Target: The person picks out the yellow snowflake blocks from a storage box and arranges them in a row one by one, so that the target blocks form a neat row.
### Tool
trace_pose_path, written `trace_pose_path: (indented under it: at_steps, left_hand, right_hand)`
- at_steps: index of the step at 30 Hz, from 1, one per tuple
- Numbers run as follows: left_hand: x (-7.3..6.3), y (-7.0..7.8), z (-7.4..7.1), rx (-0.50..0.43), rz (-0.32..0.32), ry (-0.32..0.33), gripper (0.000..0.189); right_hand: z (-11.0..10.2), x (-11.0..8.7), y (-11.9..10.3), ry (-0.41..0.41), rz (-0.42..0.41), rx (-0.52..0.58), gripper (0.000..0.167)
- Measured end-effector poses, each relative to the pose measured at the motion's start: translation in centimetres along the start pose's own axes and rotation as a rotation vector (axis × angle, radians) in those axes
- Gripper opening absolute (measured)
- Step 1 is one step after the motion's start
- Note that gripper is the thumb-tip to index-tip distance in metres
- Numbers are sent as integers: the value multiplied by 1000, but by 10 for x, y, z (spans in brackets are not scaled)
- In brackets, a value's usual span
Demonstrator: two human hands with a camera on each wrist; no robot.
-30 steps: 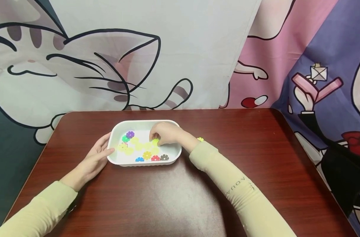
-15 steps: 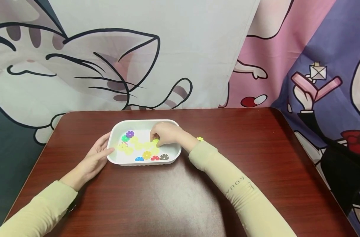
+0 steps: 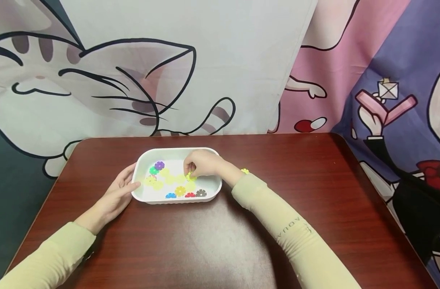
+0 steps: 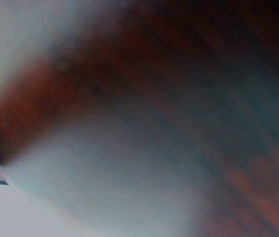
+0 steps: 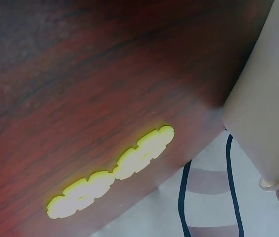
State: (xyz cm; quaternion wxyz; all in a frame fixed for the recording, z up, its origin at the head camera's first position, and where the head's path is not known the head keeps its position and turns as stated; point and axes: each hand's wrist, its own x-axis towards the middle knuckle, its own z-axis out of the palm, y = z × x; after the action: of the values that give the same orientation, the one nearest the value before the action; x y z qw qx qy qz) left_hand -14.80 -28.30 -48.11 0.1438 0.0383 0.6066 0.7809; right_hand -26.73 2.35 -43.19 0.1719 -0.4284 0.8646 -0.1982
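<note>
A white tray [image 3: 176, 199] sits on the table with flower-shaped plastic discs in it. My left hand [image 3: 115, 192] grips its left end, thumb over the rim and fingers along the outside. Inside the tray's right half, my right hand [image 3: 202, 162] pinches a yellow flower-shaped disc [image 3: 191, 177] between thumb and fingertips. Several pale yellow discs [image 3: 157, 185] lie to the left of that hand. Purple [image 3: 159, 165] and green [image 3: 153, 171] discs are at the upper left. Along the front wall are blue [image 3: 170, 195], orange-yellow [image 3: 180, 191], red [image 3: 190, 195] and grey [image 3: 201, 193] discs.
Two yellow flower-shaped discs [image 5: 144, 153] lie end to end on the brown table [image 5: 80, 123] in the right wrist view. In the head view, the right forearm partly covers a yellow disc [image 3: 245, 171] there. A cartoon-printed cloth [image 3: 241, 60] hangs behind the table.
The yellow disc at my right fingertips has shifted slightly and shows more of its notched face. Both hands stay in place, and the head view has tilted a little.
</note>
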Motion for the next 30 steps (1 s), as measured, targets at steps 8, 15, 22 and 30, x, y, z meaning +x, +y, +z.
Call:
trace_pose_path:
  at_steps: [8,15,22,30]
  left_hand:
    - [-1,0,1,-4,11,-4,60]
    - [-1,-1,1,6,19,4,59]
    - [0,-1,3,4,16,1,59]
    - [-1,1,2,13,-1,20,60]
  right_hand:
    - [0,0,3,82,-6,166,7]
    - [-2,-3,2,161,1,234,9]
    - [-4,-6,5,207,-19,286,6]
    - [-16,-15,9,250,17,317,5]
